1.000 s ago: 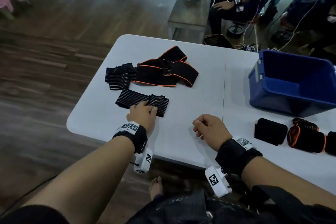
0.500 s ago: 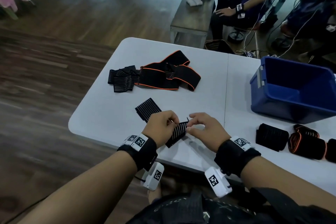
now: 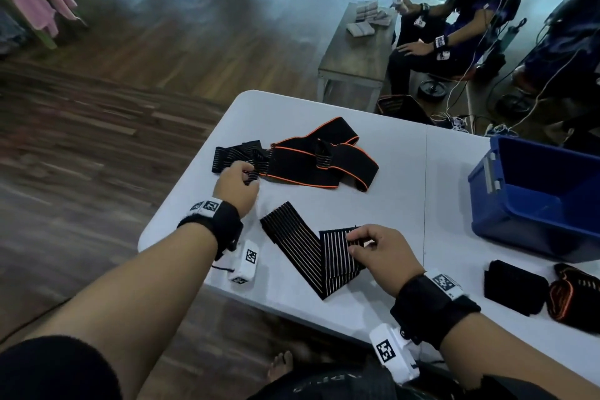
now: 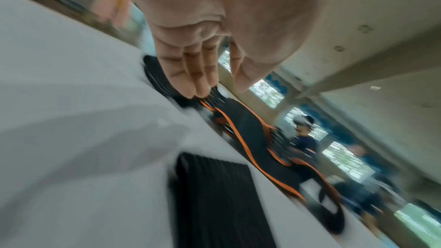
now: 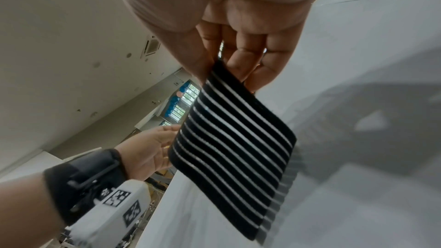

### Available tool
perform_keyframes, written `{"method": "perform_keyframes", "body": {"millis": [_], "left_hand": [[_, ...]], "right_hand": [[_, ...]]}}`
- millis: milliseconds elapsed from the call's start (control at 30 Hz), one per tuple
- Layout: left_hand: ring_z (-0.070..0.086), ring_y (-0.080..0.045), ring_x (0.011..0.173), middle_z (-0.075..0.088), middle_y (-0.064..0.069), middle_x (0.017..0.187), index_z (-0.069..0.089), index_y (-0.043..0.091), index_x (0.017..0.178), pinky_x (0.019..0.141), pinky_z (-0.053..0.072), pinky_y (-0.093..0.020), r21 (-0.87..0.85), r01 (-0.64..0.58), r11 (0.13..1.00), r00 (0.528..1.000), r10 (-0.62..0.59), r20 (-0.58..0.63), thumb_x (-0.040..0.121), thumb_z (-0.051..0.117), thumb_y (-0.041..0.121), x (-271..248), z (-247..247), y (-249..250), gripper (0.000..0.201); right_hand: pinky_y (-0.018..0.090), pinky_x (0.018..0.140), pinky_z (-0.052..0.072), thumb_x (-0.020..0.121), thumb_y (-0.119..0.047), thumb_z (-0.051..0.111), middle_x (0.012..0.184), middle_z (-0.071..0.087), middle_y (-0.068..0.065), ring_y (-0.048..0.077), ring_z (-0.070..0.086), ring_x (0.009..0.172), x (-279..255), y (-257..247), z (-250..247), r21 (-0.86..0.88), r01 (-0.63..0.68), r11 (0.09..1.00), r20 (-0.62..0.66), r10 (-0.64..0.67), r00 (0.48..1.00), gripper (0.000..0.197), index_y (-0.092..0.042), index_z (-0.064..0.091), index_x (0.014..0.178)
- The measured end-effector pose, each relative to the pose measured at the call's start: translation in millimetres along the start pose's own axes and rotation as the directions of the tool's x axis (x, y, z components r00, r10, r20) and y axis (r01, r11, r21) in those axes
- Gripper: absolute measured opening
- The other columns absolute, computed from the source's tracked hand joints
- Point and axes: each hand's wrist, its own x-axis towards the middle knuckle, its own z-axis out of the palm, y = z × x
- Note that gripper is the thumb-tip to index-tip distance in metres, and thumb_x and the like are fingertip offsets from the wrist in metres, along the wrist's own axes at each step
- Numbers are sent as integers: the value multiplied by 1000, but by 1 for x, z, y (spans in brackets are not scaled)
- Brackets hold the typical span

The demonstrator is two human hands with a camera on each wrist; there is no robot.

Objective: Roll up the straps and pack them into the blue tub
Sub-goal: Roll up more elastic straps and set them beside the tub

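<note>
Right hand (image 3: 381, 256) pinches the near end of a black striped strap (image 3: 311, 250) between thumb and fingers; in the right wrist view that end is lifted off the desk (image 3: 357, 204), thumb on one face, fingers (image 5: 241, 63) on the other. The strap is folded into a V at the near desk edge, its far leg lying flat and running toward the left hand, not touching it.

Left hand (image 3: 235, 185) is out at the far-left pile, fingers bent down onto a second black striped strap (image 3: 233, 154). Left wrist view is motion-blurred: fingertips (image 4: 190, 86) sit on the dark strap, thumb held apart from them. Cannot tell whether it actually grips the strap or only touches it.

That second strap overlaps the left end of a wide orange-edged black strap (image 3: 324, 159), which lies loosely looped across the desk middle, just beyond the left hand.

Blue tub (image 3: 535, 195) stands on the desk's right side, well apart from both hands, open top; what can be seen of its inside shows no straps. In front of it, near the right edge: a rolled black strap (image 3: 514, 287) and, touching it, a rolled orange-edged strap (image 3: 574, 300), both on the desk beside the right wrist.
</note>
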Motion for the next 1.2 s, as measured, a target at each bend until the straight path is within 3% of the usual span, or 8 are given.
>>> {"method": "perform_keyframes", "body": {"millis": [133,200,267,333,700,933,1133,1200], "left_hand": [[63,-33,106,60,-15,125,56,13,127,83,46,-33,3,249,968,964,-248,-99,87,62,21,48,-22,-29,42],[65,-35,92,68,-13,99,61,8,103,71,47,-33,-6,315,949,946,-314,-77,83,64,23,59,-25,-34,26],[60,-31,78,58,-5,72,53,12,74,68,43,-31,0,325,946,944,-325,-52,86,66,21,63,-22,-36,19],[52,-27,78,56,-4,74,55,16,72,72,42,-30,13,309,951,949,-308,-60,87,66,16,65,-19,-37,19],[64,-7,71,68,8,75,71,22,83,72,53,-21,-223,-3,975,987,-32,-156,81,81,22,21,-13,-25,10],[69,-6,83,74,9,84,78,22,93,81,55,-24,-250,-229,941,973,230,-23,91,71,16,-32,-16,17,10],[64,-2,71,69,18,78,74,30,90,68,52,-24,-266,-307,914,933,344,107,94,63,9,-76,-19,50,24],[67,-13,69,71,8,77,74,32,88,66,58,-33,-260,-277,925,931,325,164,94,62,8,-88,-20,57,27]], "right_hand": [[18,61,49,87,-4,70,65,64,-11,1,56,52,7,-2,6,-21,-31,999,-5,31,1000,18,-22,74,91],[25,65,54,86,-4,70,61,65,-13,2,58,53,11,-1,8,-26,-46,999,-13,45,999,20,-23,74,90],[32,67,58,86,-5,71,58,66,-14,6,59,55,15,-1,8,-36,-57,998,-12,57,998,20,-25,74,89],[34,67,58,85,-6,71,57,66,-12,10,58,56,17,0,9,-43,-61,997,-17,60,998,20,-26,74,88],[25,60,45,86,-5,69,45,54,-11,6,48,48,29,-10,14,-30,-29,999,7,29,1000,21,-26,73,88],[28,65,48,88,-8,68,60,54,-6,10,50,59,26,-27,7,-52,83,995,75,-79,994,27,-35,73,87],[16,58,42,88,-7,68,59,56,-15,5,47,57,11,-50,2,-25,244,970,123,-239,963,25,-31,73,89],[16,59,42,87,-6,68,61,59,-18,6,49,58,7,-53,1,-17,286,958,132,-282,950,26,-31,73,89]]}}
